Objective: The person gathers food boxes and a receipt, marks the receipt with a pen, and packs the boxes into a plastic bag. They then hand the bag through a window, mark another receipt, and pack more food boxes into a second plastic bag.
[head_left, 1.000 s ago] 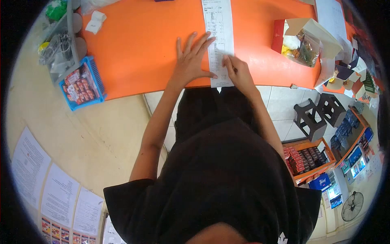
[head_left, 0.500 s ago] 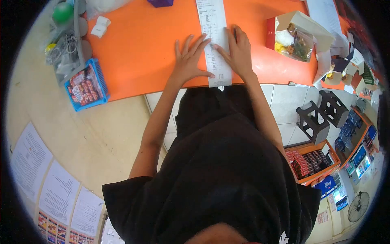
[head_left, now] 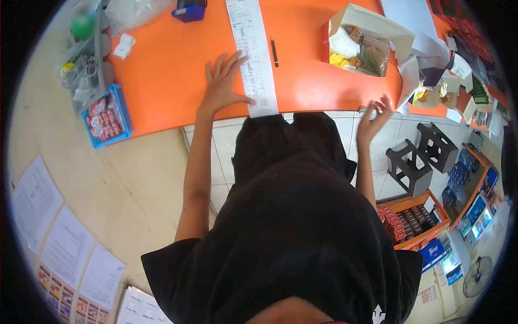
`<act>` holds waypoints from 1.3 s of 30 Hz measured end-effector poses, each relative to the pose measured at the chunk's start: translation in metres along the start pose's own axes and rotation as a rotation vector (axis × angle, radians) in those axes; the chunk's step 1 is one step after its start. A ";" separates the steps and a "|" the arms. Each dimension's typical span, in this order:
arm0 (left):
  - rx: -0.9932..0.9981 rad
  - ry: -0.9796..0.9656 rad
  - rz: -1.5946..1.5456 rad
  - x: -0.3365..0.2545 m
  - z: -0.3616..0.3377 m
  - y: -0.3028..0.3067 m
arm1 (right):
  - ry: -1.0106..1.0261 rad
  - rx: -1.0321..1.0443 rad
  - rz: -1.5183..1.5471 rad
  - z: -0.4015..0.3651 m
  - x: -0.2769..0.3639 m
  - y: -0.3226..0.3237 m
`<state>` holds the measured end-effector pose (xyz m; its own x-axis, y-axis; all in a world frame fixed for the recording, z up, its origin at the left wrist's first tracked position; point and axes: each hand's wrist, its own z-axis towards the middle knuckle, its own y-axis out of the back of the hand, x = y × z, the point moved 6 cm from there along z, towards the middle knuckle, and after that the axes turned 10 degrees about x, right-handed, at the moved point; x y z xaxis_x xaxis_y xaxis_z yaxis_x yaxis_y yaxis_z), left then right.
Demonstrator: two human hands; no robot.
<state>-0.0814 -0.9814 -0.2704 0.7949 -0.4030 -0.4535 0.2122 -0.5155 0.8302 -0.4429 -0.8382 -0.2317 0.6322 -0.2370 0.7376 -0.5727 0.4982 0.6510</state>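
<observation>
A long printed receipt lies flat on the orange table, its near end reaching the front edge. My left hand is spread open on the left side of the paper, fingertips and thumb touching it. To the right of the receipt rests a slim black pen. My right hand hovers at the table's front edge, away from the paper, with its fingers apart and nothing visible in them. Beyond it sits an open food box with rice, something yellow and a clear packet.
More open food boxes and paper sheets crowd the right side. On the left are a blue basket of small red packets, a crumpled tissue and a plastic bag. Dark stools stand on the floor.
My right hand has left the receipt and swung right to the table edge, uncovering the pen. My left hand stays on the paper. The whole view has shifted slightly.
</observation>
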 end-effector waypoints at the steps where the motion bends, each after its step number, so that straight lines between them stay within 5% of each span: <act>1: 0.011 0.010 0.002 -0.002 0.000 0.000 | -0.044 0.016 -0.008 0.012 -0.008 0.012; 3: 0.016 0.038 0.010 -0.004 0.001 0.002 | -0.184 0.264 0.136 0.035 -0.033 0.020; 18: -0.042 0.307 0.128 -0.050 -0.018 0.004 | 0.112 0.304 0.291 0.106 -0.031 0.026; 21: -0.177 0.247 0.068 -0.062 -0.014 0.015 | 0.150 0.322 0.332 0.121 -0.025 0.026; 24: -0.548 0.094 -0.287 -0.084 0.024 0.044 | 0.129 0.391 0.270 0.132 -0.004 0.025; 27: -0.445 -0.029 -0.503 -0.143 0.091 0.043 | 0.086 0.454 0.294 0.147 0.006 0.017; 31: -0.352 -0.087 -0.609 -0.176 0.130 0.049 | 0.260 0.361 -0.039 0.169 0.009 0.004; 33: -0.251 0.156 -0.454 -0.167 0.130 0.052 | 0.280 0.269 -0.092 0.175 0.010 0.008; 37: -0.258 0.172 -0.456 -0.151 0.111 0.050 | 0.116 0.341 0.003 0.168 0.006 0.020; 39: -0.402 -0.116 -0.393 -0.147 0.106 0.038 | 0.168 0.281 -0.095 0.153 0.005 0.022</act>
<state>-0.2500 -1.0220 -0.2064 0.5502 -0.3312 -0.7665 0.6963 -0.3248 0.6401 -0.5322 -0.9565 -0.1858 0.7534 -0.1195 0.6466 -0.6137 0.2253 0.7567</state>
